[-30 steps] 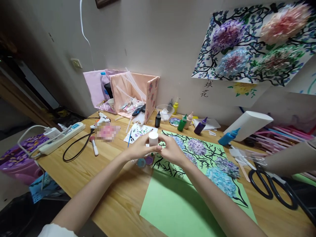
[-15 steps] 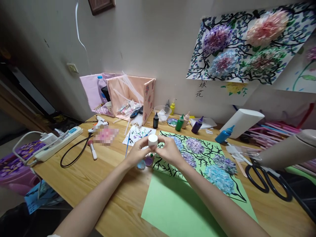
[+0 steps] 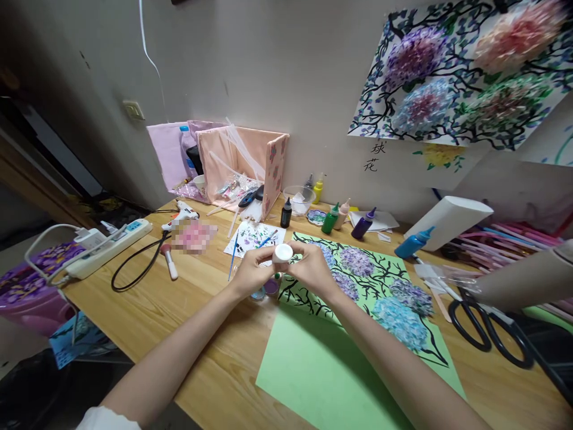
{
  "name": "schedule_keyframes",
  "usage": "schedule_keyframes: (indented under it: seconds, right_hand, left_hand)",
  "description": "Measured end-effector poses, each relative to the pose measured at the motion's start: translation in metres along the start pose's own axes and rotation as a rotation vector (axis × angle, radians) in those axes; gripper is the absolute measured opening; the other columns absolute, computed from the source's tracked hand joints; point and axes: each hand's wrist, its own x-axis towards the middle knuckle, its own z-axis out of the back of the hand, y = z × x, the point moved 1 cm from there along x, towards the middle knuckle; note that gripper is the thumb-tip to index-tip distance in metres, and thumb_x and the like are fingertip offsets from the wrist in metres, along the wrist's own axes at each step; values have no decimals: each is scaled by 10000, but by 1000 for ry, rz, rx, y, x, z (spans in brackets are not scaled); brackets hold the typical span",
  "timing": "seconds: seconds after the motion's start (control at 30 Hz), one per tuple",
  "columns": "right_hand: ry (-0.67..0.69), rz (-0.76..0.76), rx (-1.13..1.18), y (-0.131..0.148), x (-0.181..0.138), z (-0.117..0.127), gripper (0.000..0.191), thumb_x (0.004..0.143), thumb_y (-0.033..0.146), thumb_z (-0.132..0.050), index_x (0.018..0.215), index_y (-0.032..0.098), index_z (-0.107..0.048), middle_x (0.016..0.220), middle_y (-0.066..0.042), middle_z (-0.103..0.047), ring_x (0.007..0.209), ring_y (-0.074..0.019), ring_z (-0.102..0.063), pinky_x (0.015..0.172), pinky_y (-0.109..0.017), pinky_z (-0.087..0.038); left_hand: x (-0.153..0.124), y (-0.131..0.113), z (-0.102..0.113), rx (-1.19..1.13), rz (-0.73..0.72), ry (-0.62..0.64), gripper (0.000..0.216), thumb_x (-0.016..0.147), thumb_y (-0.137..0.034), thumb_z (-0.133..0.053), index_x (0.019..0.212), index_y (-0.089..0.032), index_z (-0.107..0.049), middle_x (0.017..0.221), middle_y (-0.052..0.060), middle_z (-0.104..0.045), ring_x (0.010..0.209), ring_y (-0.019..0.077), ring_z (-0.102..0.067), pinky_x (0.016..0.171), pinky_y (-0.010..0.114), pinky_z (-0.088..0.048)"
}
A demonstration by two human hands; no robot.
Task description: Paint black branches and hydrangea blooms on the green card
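Observation:
Between my left hand and my right hand is a small white jar, gripped by the fingertips from both sides. Its round white top is tipped towards me; I cannot tell whether that is a lid or the open mouth. Just below my hands stand a small cup of purple paint and a light blue one, both partly hidden. Under my right forearm lies a green sheet with black branches and raised blue and purple flowers.
Paint bottles, among them a black one and a green one, stand towards the wall. A speckled paper with brushes lies behind my left hand. Scissors are at right; a glue gun and power strip at left.
The jar has tilted towards me, so more of its round top shows. Both hands still hold it. The view has shifted slightly downwards and to the left.

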Motion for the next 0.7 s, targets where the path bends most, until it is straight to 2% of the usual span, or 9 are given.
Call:
schedule_keyframes:
  seconds: [0.2, 0.33, 0.47, 0.6, 0.7]
  right_hand:
    - [21, -2, -36, 3, 0, 0, 106, 627, 126, -610, 715, 149, -663, 693, 16, -642, 685, -148, -556, 633, -231, -413]
    - [23, 19, -34, 4, 1, 1, 121, 628, 135, -634, 746, 150, -656, 726, 9, -649, 718, -155, -569, 648, -232, -418]
    - [39, 21, -8, 0, 3, 1, 198, 621, 112, -639, 814, 154, -654, 808, -8, -668, 768, -169, -590, 690, -252, -438]
    - [38, -43, 80, -5, 5, 2, 282, 620, 142, -675, 900, 156, -651, 871, -34, -680, 799, -184, -609, 729, -291, -460]
    - [-22, -182, 214, -8, 9, 6, 385, 584, 249, -752, 934, 140, -635, 894, -67, -685, 813, -208, -622, 739, -327, -478]
  left_hand:
    - [-1, -4, 0, -82, 31, -7, 192, 687, -310, -688, 774, -139, -693, 730, 16, -643, 724, 168, -589, 703, 266, -471]
    - [0, -6, 1, -99, 39, -17, 228, 686, -321, -701, 830, -144, -695, 791, 26, -662, 778, 183, -602, 736, 275, -472]
    - [0, -4, 0, -101, 32, 26, 312, 722, -323, -681, 985, -156, -672, 953, 55, -674, 884, 205, -610, 816, 295, -466]
    - [2, -3, 1, -123, 5, 63, 445, 761, -352, -651, 1167, -185, -582, 1173, 82, -606, 1071, 235, -556, 918, 314, -427]
    - [6, -3, 11, -194, -15, -23, 409, 859, -419, -495, 1181, -177, -562, 1257, 101, -547, 1133, 228, -519, 948, 322, -405]
